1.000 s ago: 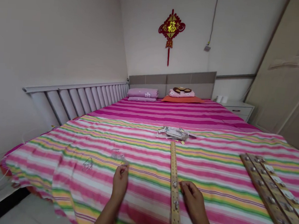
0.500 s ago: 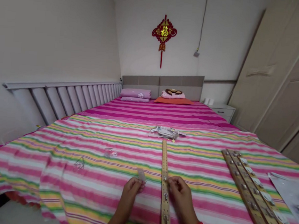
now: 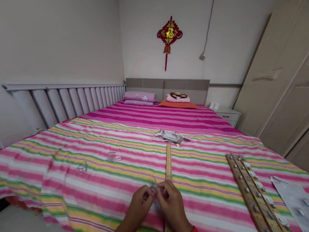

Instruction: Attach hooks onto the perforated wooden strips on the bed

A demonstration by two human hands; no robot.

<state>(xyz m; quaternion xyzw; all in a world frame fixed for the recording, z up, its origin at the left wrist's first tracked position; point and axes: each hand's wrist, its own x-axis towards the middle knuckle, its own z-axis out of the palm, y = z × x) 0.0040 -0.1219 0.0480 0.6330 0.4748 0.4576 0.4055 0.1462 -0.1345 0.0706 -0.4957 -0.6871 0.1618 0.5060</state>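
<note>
Blur hid most of the piece (image 3: pixel 153 188), a small clear glinting thing whose shape could not be made out. The left hand (image 3: pixel 140 203) and right hand (image 3: pixel 173 204) met over it, fingers curled tight, both pinching it between their fingertips just above the striped bed (image 3: pixel 97 183). The strip (image 3: pixel 169 162), wooden and holed, ran away from the hands toward a bag (image 3: pixel 169 136); its near part lay hidden under the right hand, only its end showing below the wrist. To the right, well apart, boards (image 3: pixel 255 195) with metal fittings were cut off by the frame's edge, as was a plastic sheet (image 3: pixel 296 204).
</note>
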